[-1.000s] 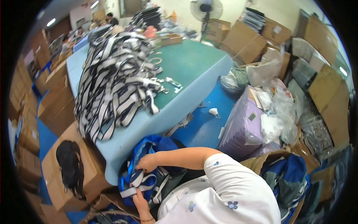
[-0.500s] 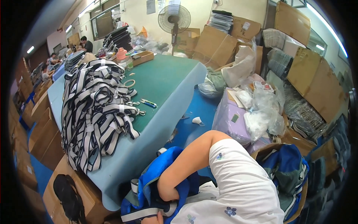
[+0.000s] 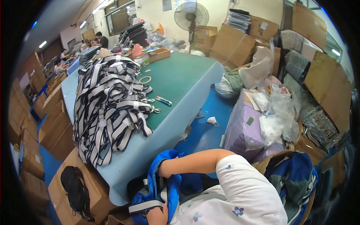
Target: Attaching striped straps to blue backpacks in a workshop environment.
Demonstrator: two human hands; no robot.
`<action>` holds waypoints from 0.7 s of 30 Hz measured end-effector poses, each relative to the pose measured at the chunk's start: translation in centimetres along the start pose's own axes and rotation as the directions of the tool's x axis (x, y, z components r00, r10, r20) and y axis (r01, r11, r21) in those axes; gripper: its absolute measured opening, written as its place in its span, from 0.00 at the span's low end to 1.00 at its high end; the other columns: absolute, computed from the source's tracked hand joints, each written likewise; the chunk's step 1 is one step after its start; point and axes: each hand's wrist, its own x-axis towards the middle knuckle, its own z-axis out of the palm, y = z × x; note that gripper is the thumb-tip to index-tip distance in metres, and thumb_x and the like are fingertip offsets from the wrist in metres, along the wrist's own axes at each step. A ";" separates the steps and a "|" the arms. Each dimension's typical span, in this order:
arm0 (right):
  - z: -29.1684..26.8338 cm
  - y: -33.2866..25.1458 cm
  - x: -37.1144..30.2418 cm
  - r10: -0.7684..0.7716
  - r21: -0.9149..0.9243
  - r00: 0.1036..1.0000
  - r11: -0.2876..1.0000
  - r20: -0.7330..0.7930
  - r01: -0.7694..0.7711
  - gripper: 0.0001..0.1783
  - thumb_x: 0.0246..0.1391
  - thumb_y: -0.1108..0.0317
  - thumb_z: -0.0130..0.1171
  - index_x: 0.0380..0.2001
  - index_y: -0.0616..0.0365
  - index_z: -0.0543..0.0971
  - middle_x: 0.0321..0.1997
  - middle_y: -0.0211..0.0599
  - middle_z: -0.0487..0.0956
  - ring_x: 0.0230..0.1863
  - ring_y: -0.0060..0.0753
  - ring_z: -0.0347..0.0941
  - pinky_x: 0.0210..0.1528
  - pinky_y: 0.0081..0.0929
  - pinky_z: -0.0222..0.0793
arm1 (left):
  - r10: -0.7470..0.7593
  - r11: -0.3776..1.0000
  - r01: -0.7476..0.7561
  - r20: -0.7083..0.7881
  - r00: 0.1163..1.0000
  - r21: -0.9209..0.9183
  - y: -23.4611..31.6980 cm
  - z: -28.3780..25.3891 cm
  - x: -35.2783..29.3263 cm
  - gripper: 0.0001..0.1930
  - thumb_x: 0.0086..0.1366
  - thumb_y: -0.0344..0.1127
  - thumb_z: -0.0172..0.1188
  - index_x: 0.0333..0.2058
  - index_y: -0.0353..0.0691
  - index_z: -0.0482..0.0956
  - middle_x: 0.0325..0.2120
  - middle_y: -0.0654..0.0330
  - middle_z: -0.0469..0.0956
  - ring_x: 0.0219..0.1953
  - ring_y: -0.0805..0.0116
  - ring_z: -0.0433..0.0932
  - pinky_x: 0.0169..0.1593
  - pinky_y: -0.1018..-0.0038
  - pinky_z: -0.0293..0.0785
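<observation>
Left hand (image 3: 156, 215) grips a blue bag (image 3: 173, 195) by its white-banded edge, near table's corner | right hand's (image 3: 164, 171) fingers, visible a second ago, now hidden inside, grip unclear; work shifts to bag's interior | green-topped table (image 3: 183, 77): striped straps (image 3: 108, 108) left, thread snips (image 3: 164, 101) right | far, pedestal fan (image 3: 191, 17); right, lilac stack (image 3: 240, 129)

From here I see a workshop: straps (image 3: 108, 112) heaped on a worktable (image 3: 187, 71), cardboard boxes (image 3: 99, 187) around it, people (image 3: 102, 41) beyond
</observation>
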 end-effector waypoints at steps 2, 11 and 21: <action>1.2 0.3 -2.7 0.029 0.091 0.970 0.996 -0.241 -0.007 0.17 0.54 0.58 0.53 0.44 0.48 0.82 0.52 0.38 0.78 0.53 0.43 0.74 0.53 0.42 0.70 | -0.074 0.995 0.071 0.043 0.996 0.068 0.7 -0.5 0.6 0.20 0.68 0.45 0.46 0.31 0.33 0.77 0.25 0.39 0.77 0.30 0.38 0.77 0.36 0.49 0.71; 5.2 -2.0 -4.4 0.635 0.355 0.729 0.763 -0.257 -0.540 0.18 0.59 0.63 0.44 0.49 0.44 0.79 0.55 0.33 0.76 0.57 0.38 0.70 0.55 0.33 0.67 | -0.087 0.954 0.170 -0.315 0.945 0.248 -2.9 2.0 1.2 0.22 0.62 0.51 0.56 0.23 0.35 0.75 0.19 0.44 0.76 0.24 0.43 0.77 0.29 0.52 0.73; 2.4 -1.4 -5.0 0.830 0.793 0.166 0.421 -0.533 0.441 0.13 0.50 0.70 0.53 0.40 0.55 0.79 0.46 0.51 0.77 0.47 0.56 0.73 0.50 0.42 0.70 | 0.161 0.985 -0.171 0.231 0.960 0.023 0.5 1.9 2.4 0.22 0.66 0.35 0.45 0.58 0.39 0.64 0.27 0.35 0.76 0.31 0.36 0.77 0.35 0.49 0.71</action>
